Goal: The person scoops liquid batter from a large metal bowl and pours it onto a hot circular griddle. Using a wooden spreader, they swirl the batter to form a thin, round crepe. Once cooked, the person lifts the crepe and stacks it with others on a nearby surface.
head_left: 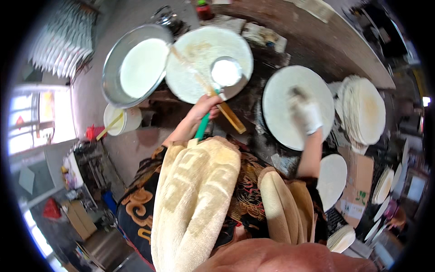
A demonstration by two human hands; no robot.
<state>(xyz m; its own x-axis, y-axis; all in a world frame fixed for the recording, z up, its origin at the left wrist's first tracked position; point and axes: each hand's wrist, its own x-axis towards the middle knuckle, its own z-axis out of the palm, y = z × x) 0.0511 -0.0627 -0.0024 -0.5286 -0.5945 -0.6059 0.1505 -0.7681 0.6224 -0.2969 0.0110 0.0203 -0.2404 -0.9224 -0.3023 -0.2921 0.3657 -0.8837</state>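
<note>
My left hand (205, 109) is closed round a ladle with a green handle (202, 127) and a flat wooden stick (232, 119). White liquid fills the ladle's bowl, over a round griddle (185, 80) with a pale coating and brownish patches. The stick slants across that same griddle. My right hand (306, 112), in a white glove with darkened fingers, is over a second round surface (283, 120) covered by a pale sheet. Motion smears its fingers, so whether it holds anything cannot be told. Left of the first griddle stands a metal basin (111, 75) of white liquid.
A stack of thin round flatbreads (368, 111) lies at the right, with another round sheet (333, 181) beside a cardboard box (358, 181). A white bucket (132, 121) sits below the basin. Beyond the griddles are a kettle (167, 20) and folded cloths (265, 35).
</note>
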